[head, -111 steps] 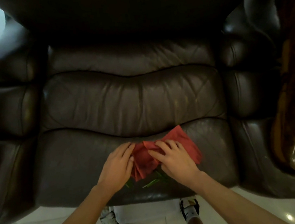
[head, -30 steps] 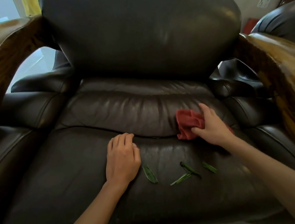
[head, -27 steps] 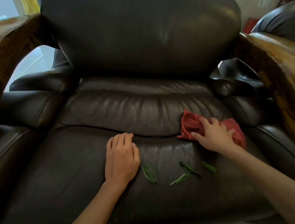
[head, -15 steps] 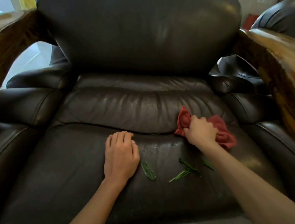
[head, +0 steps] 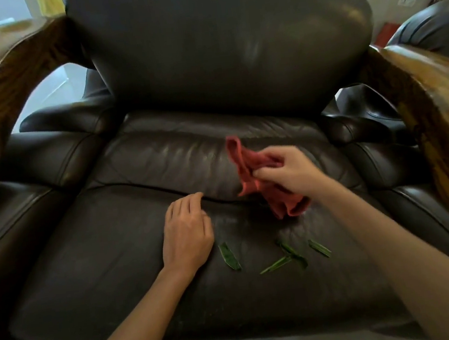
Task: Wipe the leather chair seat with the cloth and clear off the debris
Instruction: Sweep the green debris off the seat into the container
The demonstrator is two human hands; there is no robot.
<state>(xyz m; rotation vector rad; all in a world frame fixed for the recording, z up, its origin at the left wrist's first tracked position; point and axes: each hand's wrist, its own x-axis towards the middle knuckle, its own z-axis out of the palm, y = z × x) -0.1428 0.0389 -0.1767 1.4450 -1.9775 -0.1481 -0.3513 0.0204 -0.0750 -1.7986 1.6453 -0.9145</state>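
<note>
Leather chair seat (head: 115, 252): wiping unfinished. Green leaf debris (head: 280, 253): several pieces lying near front edge, not cleared. Red cloth (head: 248, 167): bunched, lifted over seat's rear, pinched in right hand (head: 290, 170) grip. Left hand (head: 187, 232): flat on seat, grip empty.

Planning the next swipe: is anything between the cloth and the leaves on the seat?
Nothing visible. The right hand holds the cloth above bare seat, with the leaves just nearer the front edge. The left hand rests beside them, off that path.
</note>
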